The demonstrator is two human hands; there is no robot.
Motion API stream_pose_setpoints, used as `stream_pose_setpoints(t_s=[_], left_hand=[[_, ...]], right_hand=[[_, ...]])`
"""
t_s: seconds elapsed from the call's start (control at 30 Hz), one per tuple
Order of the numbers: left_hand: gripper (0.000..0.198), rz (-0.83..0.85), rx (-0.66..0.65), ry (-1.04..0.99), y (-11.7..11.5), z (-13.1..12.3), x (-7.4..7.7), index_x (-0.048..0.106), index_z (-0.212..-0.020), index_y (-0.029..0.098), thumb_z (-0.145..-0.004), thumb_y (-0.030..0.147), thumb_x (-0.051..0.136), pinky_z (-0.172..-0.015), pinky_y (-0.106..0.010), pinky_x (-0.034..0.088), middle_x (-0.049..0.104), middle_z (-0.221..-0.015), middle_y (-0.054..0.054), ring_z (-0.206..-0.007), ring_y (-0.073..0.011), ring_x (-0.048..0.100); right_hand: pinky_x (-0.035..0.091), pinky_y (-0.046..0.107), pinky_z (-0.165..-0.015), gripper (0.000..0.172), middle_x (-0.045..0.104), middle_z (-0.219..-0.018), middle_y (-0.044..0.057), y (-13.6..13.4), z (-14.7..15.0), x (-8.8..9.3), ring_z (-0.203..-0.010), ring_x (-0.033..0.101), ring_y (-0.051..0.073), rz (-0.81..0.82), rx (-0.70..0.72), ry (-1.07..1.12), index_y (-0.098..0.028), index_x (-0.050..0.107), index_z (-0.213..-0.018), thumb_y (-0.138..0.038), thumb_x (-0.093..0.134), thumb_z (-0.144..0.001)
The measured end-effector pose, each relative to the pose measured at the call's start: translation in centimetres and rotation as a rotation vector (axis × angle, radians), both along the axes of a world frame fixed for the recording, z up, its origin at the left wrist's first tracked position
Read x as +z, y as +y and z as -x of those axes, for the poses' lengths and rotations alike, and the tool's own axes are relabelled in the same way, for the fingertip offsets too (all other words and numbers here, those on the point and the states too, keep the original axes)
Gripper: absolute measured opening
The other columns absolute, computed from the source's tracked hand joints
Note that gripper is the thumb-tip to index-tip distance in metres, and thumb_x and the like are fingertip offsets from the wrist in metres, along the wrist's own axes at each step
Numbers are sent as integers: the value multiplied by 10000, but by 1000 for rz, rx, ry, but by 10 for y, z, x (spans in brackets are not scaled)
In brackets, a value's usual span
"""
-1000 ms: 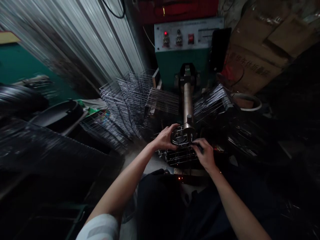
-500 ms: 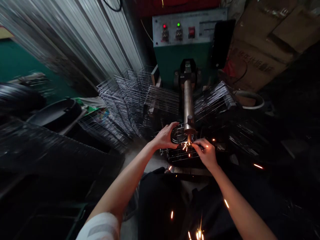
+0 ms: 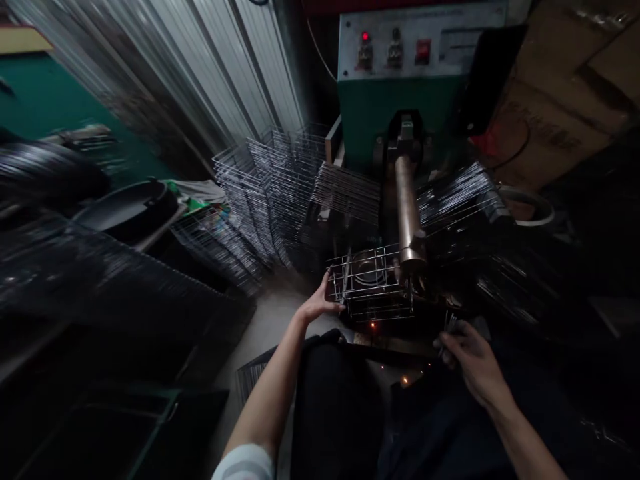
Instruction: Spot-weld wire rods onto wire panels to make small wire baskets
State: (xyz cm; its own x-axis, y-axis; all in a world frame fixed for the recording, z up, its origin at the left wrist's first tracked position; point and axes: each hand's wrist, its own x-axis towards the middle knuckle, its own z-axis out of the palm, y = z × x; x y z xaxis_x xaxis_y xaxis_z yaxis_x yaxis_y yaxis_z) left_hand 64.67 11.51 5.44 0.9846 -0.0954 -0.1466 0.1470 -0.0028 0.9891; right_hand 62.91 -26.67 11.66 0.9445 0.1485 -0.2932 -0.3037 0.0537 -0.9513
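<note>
A small wire rack (image 3: pixel 356 291) of thin metal rods sits under the tip of a welding machine's thick round arm (image 3: pixel 407 200). My left hand (image 3: pixel 316 307) grips the rack's left end, thumb below and fingers above. To the right of the rack and lower, my right hand (image 3: pixel 473 357) is closed in a pinch on a few short wire pieces (image 3: pixel 449 323), which stick up past the fingertips. It is apart from the rack. A few faint sparks (image 3: pixel 405 380) glow below the rack.
Behind the arm stands the green machine body (image 3: pixel 363 117) with a switch panel (image 3: pixel 455 47), one red light lit. Stacked wire grids (image 3: pixel 270 193) stand at the left, more wire bundles (image 3: pixel 455 193) at the right. A black pan (image 3: pixel 123 217) lies further left, cardboard boxes (image 3: pixel 565 133) at the back right.
The bright welding sparks have died down and the green light has gone out. My right hand has drawn away from the arm's tip, down and right. My left hand has shifted with the rack.
</note>
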Motion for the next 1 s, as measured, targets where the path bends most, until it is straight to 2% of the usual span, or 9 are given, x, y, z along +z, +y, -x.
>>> stream_pose_setpoints(t_s=[0.1,0.2,0.27,0.33,0.4,0.5,0.63,0.8,1.0], left_hand=[[1186,-14,58,-40,-5,4,13,135,-1507,334,-563,400,851,-1030,-505,486,368,-1505,-165,-1327,-331,497],[1157,-101,131,-87,-10,27,26,170,-1476,322,-559,468,860,-1027,-500,487,386,-1474,-159,-1318,-327,498],[1156,-153,130,-138,-19,47,33,198,-1463,311,-541,464,878,-1068,-510,450,395,-1472,-156,-1314,-325,499],[1140,-193,96,-168,-36,62,40,235,-1455,302,-531,424,892,-1106,-522,410,410,-1478,-149,-1318,-328,498],[1137,-234,60,-176,-59,67,47,262,-1459,292,-522,386,899,-1117,-521,403,429,-1480,-137,-1325,-338,498],[1180,-348,38,-188,-96,56,58,281,-1475,273,-484,383,912,-1121,-514,408,460,-1472,-122,-1330,-357,501],[1185,-585,70,-237,-134,34,66,310,-1474,275,-462,433,905,-1143,-565,350,483,-1466,-115,-1327,-373,497],[1196,-661,120,-281,-154,22,60,280,-1478,258,-463,445,885,-1129,-608,321,461,-1476,-143,-1333,-377,485],[1139,-640,119,-281,-161,20,58,282,-1468,254,-500,424,857,-1119,-593,340,465,-1473,-132,-1333,-364,484]], right_hand=[[348,178,-363,464,669,-649,12,15,9,18,-398,498,83,-35,58,44,-203,548,-849,-511,854,-685],[255,156,-312,416,609,-563,-22,17,20,36,-316,401,51,-71,161,97,-200,584,-857,-499,834,-711],[291,164,-317,370,620,-573,-4,13,26,48,-322,430,62,-124,261,112,-196,639,-887,-500,799,-750],[468,238,-411,411,698,-706,69,8,29,63,-457,602,146,-184,414,70,-192,703,-970,-547,760,-770],[593,367,-643,453,740,-903,129,10,26,79,-729,718,252,-141,577,-48,-195,734,-1062,-569,712,-809],[573,381,-837,294,737,-1008,101,23,15,91,-935,702,251,167,685,-386,-219,741,-1070,-448,622,-927],[558,350,-819,199,721,-964,73,37,-5,74,-907,661,217,548,653,-890,-208,716,-1056,-251,535,-986],[563,410,-922,397,689,-1196,104,26,-14,39,-1075,614,259,889,616,-1283,-195,608,-1335,-117,495,-963],[572,399,-940,513,686,-1237,100,16,-12,29,-1071,633,240,925,620,-1373,-199,541,-1428,-56,479,-940]])
